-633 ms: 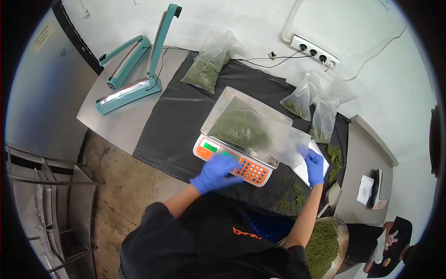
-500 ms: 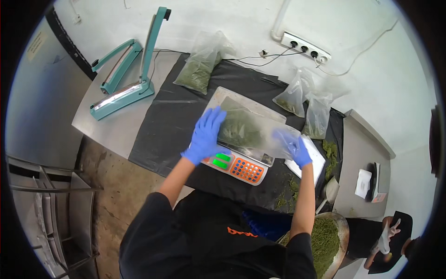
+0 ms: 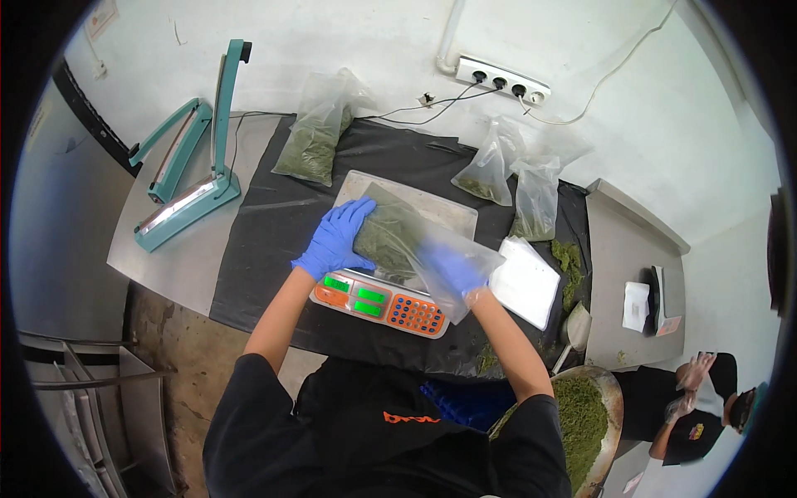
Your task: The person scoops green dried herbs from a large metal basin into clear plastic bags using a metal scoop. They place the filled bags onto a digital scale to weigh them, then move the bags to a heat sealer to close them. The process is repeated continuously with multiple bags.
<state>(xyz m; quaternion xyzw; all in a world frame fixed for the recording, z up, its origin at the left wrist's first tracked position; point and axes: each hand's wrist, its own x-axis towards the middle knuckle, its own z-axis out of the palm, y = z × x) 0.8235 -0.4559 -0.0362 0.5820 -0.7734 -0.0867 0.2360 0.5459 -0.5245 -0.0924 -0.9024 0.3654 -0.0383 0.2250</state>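
Near the front edge of the worktop (image 3: 183,272), on a black plastic sheet (image 3: 266,266), stands a digital scale (image 3: 353,297) carrying a clear plastic bag (image 3: 386,241) of shredded greens. The left hand (image 3: 336,239), gloved in blue, spreads against the bag's left end, thumb apart from the fingers; the right hand (image 3: 448,270) shows hazily through the plastic at the other end, and whether it pinches anything cannot be told. Two teal heat sealers (image 3: 187,212) occupy the left end's bare metal. Three partly filled bags (image 3: 311,149) line the back edge, below a white wall (image 3: 332,41) with a socket strip (image 3: 502,80).
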